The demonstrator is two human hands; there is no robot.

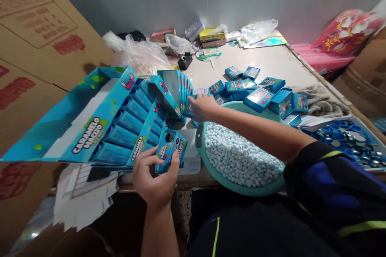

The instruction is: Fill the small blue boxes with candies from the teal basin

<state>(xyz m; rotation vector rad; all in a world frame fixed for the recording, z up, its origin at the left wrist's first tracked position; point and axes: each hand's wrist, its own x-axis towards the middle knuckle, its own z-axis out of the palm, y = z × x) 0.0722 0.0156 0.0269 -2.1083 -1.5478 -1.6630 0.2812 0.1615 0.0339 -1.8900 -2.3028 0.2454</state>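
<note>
My left hand [157,178] is closed round a small blue candy box [171,149] with a round hole in its top, held just in front of the table edge. My right hand [202,106] reaches across a teal basin [211,178] to a fanned stack of flat blue box blanks [181,88], its fingers pinching the blanks at their lower edge. A large blue "Caramelo" display carton [90,128] with rows of slots lies tilted at the left, touching the stack.
The teal basin holds many pale blue-white candies [238,156]. Several filled small blue boxes [262,96] lie behind it. A tray of blue lids [343,138] sits at the right. Plastic bags [141,54], a tape dispenser [184,61] and brown cartons [33,48] line the back and left.
</note>
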